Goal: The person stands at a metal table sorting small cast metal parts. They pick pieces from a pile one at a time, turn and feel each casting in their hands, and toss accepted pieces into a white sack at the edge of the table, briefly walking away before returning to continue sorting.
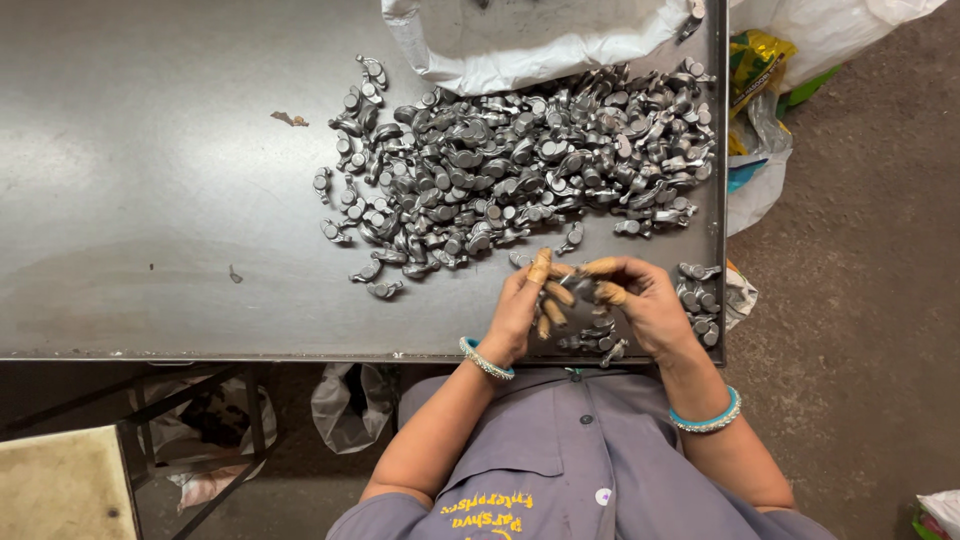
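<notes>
My left hand (pixel 520 310) and my right hand (pixel 645 305) meet at the near edge of a dark metal table (pixel 150 200). Between their fingertips they hold a small grey metal part (pixel 578 285). Tan finger covers sit on several fingertips. A large pile of like metal parts (pixel 520 160) lies just beyond the hands. A few more parts (pixel 698 300) rest to the right of my right hand, and some parts (pixel 595 342) lie under my palms.
A white sack (pixel 520 40) lies open at the table's far edge above the pile. Plastic bags (pixel 760 110) sit on the floor to the right. A bag (pixel 345 405) hangs below the table, with a beige stool (pixel 60 485) at lower left.
</notes>
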Demonstrator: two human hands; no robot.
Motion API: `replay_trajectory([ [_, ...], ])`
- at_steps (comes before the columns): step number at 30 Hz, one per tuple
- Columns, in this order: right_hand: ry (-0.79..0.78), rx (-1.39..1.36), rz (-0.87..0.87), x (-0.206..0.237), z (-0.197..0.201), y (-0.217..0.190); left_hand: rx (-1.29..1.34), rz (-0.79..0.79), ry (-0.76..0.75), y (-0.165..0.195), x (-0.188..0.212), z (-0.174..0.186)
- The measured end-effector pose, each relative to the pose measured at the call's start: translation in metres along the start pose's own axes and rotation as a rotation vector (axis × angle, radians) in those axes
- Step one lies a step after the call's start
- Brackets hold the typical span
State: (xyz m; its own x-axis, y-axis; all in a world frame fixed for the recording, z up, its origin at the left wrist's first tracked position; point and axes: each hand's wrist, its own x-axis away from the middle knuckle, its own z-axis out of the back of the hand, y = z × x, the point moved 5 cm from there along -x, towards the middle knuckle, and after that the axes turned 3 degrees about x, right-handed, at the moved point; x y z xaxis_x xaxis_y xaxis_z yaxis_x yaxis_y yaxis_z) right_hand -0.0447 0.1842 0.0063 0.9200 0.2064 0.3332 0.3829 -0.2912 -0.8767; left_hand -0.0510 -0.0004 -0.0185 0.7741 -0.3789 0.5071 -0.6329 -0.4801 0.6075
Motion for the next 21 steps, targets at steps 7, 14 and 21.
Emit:
replay_trajectory([
  [7, 0.114, 1.307, 0.473, -0.005, -0.054, -0.058, -0.070, -0.057, 0.036, 0.007, 0.000, 0.025],
  [14, 0.192, 0.973, 0.217, -0.015, -0.023, -0.016, -0.661, -0.375, 0.332, 0.064, 0.031, 0.034],
  [21, 0.030, -0.399, -0.152, -0.014, 0.036, 0.032, -0.703, -0.294, 0.312, 0.063, 0.025, 0.018],
])
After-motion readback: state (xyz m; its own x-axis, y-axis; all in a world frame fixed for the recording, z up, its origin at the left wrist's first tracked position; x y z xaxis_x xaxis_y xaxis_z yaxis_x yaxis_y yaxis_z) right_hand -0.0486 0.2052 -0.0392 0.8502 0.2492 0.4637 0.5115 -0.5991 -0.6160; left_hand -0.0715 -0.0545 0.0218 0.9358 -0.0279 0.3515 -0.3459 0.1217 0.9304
